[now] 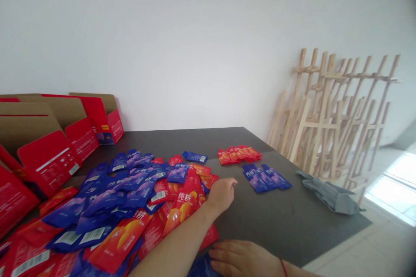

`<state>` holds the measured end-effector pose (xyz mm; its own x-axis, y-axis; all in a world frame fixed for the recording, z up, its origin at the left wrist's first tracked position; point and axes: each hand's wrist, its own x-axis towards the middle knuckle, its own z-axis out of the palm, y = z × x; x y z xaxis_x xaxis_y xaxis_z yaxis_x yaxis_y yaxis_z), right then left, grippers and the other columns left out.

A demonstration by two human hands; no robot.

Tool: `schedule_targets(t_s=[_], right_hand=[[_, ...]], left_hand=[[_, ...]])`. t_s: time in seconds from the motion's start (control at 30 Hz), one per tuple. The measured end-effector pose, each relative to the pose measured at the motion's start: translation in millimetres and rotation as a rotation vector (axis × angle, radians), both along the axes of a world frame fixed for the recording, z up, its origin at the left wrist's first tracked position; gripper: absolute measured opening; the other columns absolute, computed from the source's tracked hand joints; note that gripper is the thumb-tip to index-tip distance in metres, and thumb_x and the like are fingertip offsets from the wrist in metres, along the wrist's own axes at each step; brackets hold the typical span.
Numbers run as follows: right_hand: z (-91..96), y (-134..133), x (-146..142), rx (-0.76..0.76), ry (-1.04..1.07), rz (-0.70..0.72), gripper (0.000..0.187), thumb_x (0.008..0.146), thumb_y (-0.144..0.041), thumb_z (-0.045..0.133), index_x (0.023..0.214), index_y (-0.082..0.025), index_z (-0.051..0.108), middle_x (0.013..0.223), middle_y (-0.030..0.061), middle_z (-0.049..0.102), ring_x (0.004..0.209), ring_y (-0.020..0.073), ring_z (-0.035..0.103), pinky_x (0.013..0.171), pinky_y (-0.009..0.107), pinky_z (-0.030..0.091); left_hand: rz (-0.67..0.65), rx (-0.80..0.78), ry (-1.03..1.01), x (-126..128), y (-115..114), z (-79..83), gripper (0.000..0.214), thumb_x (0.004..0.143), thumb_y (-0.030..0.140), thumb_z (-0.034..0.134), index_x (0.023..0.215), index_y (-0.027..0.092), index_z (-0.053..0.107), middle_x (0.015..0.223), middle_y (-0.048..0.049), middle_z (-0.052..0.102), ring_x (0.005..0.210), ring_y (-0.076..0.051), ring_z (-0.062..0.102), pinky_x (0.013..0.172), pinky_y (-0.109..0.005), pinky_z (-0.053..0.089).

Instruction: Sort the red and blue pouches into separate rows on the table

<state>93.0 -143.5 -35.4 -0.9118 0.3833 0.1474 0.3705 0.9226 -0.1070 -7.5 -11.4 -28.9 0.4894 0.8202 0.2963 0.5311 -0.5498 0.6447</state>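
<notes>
My left hand reaches across to the right edge of a big loose pile of red and blue packets. Its knuckles face up and its fingers curl down, so what is under them is hidden. My right hand, with a red string at the wrist, lies flat with fingers stretched on a blue packet at the near table edge. Beyond my left hand lie a neat row of blue packets and, further back, a row of red packets.
The dark table ends close on the right. Open red and brown cardboard boxes stand along the left. A grey folded bag lies at the right corner. Wooden racks lean against the white wall.
</notes>
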Motion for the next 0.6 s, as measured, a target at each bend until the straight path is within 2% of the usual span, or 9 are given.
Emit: schedule_targets(t_s=[0.07, 0.17, 0.23, 0.27, 0.37, 0.43, 0.53, 0.6], right_hand=[[-6.4, 2, 5, -0.012, 0.028, -0.006, 0.036, 0.100, -0.019, 0.033, 0.133, -0.011, 0.047, 0.131, 0.0130, 0.059, 0.123, 0.0195, 0.052, 0.100, 0.033, 0.046], [-5.2, 2, 22, -0.107, 0.080, -0.017, 0.038, 0.100, -0.020, 0.035, 0.136, -0.014, 0.045, 0.125, 0.0130, 0.063, 0.118, 0.0196, 0.056, 0.097, 0.032, 0.049], [-2.8, 0, 39, -0.225, 0.164, -0.116, 0.037, 0.099, -0.024, 0.036, 0.132, -0.018, 0.050, 0.117, 0.0108, 0.068, 0.107, 0.0195, 0.063, 0.092, 0.031, 0.051], [-2.9, 1, 48, -0.300, 0.232, -0.221, 0.036, 0.098, -0.027, 0.036, 0.129, -0.020, 0.054, 0.112, 0.0099, 0.069, 0.102, 0.0197, 0.065, 0.090, 0.031, 0.052], [-10.6, 9, 72, -0.622, 0.545, -0.630, 0.038, 0.095, -0.039, 0.039, 0.117, -0.019, 0.062, 0.102, 0.0105, 0.071, 0.084, 0.0222, 0.069, 0.074, 0.033, 0.058], [-19.5, 19, 79, -0.901, 0.783, -0.793, 0.047, 0.087, -0.050, 0.048, 0.117, -0.016, 0.061, 0.095, 0.0110, 0.071, 0.071, 0.0226, 0.069, 0.058, 0.032, 0.059], [-28.9, 32, 78, -1.246, 1.006, -0.828, 0.058, 0.076, -0.048, 0.060, 0.123, -0.016, 0.056, 0.082, 0.0085, 0.070, 0.065, 0.0217, 0.069, 0.049, 0.028, 0.057], [-29.9, 37, 76, -1.347, 1.073, -0.820, 0.052, 0.076, -0.039, 0.060, 0.122, -0.016, 0.056, 0.078, 0.0076, 0.069, 0.066, 0.0206, 0.069, 0.048, 0.026, 0.056]], left_hand=[[-0.005, 0.010, -0.002, 0, 0, -0.6, 0.041, 0.082, 0.007, 0.040, 0.109, 0.018, 0.068, 0.105, -0.0068, 0.072, 0.099, -0.018, 0.066, 0.092, -0.031, 0.049], [-0.005, 0.009, -0.020, 0, 1, -3.4, 0.040, 0.081, 0.007, 0.040, 0.107, 0.018, 0.069, 0.104, -0.0063, 0.072, 0.098, -0.018, 0.066, 0.092, -0.031, 0.049], [-0.006, -0.004, -0.056, 1, 4, -6.7, 0.040, 0.081, 0.007, 0.039, 0.104, 0.018, 0.070, 0.103, -0.0061, 0.072, 0.097, -0.018, 0.066, 0.092, -0.031, 0.049], [-0.010, -0.022, -0.088, 2, 5, -8.6, 0.040, 0.081, 0.007, 0.038, 0.103, 0.018, 0.070, 0.102, -0.0061, 0.072, 0.097, -0.018, 0.066, 0.091, -0.031, 0.049], [-0.022, -0.097, -0.192, 5, 12, -13.2, 0.038, 0.081, 0.008, 0.037, 0.100, 0.015, 0.069, 0.097, -0.0074, 0.073, 0.093, -0.018, 0.067, 0.089, -0.030, 0.050], [-0.034, -0.137, -0.278, 5, 14, -12.7, 0.038, 0.081, 0.010, 0.036, 0.101, 0.014, 0.068, 0.098, -0.0079, 0.073, 0.092, -0.017, 0.067, 0.087, -0.030, 0.051], [-0.037, -0.135, -0.428, 1, 14, -3.0, 0.039, 0.080, 0.011, 0.034, 0.105, 0.015, 0.065, 0.103, -0.0065, 0.071, 0.095, -0.017, 0.066, 0.086, -0.030, 0.051], [0.018, -0.071, -0.471, -5, 10, 7.8, 0.043, 0.077, 0.008, 0.033, 0.105, 0.017, 0.064, 0.106, -0.0054, 0.070, 0.100, -0.016, 0.063, 0.089, -0.030, 0.050]])
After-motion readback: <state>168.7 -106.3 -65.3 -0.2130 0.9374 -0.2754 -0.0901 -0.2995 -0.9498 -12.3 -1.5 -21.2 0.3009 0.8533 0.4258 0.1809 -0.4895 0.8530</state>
